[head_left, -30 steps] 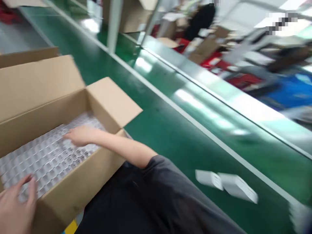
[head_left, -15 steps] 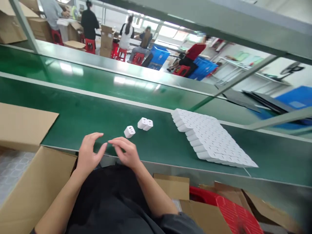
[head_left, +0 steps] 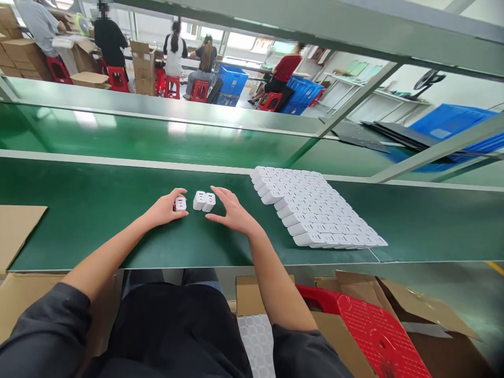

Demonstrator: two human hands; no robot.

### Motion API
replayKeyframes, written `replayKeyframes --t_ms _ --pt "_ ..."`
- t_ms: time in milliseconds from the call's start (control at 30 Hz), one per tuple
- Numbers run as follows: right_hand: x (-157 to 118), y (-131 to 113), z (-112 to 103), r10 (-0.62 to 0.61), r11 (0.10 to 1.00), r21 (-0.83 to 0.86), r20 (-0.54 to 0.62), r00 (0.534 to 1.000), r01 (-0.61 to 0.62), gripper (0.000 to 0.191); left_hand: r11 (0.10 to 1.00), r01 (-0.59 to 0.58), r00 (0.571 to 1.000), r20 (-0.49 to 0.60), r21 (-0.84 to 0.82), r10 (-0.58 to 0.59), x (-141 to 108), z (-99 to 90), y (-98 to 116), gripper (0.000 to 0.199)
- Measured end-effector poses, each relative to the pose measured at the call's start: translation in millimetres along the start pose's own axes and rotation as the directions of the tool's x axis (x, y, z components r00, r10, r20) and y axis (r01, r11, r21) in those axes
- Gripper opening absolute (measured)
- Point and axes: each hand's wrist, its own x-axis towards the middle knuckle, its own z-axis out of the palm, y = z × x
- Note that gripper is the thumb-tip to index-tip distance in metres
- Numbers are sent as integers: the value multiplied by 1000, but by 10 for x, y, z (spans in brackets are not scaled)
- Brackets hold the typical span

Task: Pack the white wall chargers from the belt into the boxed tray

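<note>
Three white charger blocks with dark slots stand on the green bench point(head_left: 157, 244). My left hand point(head_left: 166, 209) has its thumb and fingers around the leftmost white block point(head_left: 180, 204). Just right of it, two white blocks point(head_left: 203, 200) stand side by side, touching. My right hand point(head_left: 232, 211) is open at the right of this pair, thumb and fingers spread on either side of the right block, with a gap to it. Farther right, a large slanted array of similar white blocks point(head_left: 315, 207) stands packed together.
A cardboard sheet point(head_left: 19, 226) lies at the bench's left end. Below the front edge are open cardboard boxes point(head_left: 252, 296) and a red plastic stool point(head_left: 378, 336). Metal frame bars point(head_left: 354, 100) cross above the bench. Several people sit or stand beyond it.
Both hands have moved forward over the bench and apart. My left hand has closed around the single block; my right hand has come beside the pair. The camera view has shifted.
</note>
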Motion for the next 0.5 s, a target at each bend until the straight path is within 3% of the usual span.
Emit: replayKeyframes --t_ms 100,200,500 --pt "325 45 -74 -12 999 -48 194 981 22 75 1000 -6 999 43 -24 7 118 -10 -54 67" --pt "502 57 -48 -118 993 4 283 952 122 57 999 -16 997 81 -37 19 150 6 -108 67" --pt "437 95 324 -319 946 94 117 940 309 39 998 -69 995 73 8 69 80 81 -125 47"
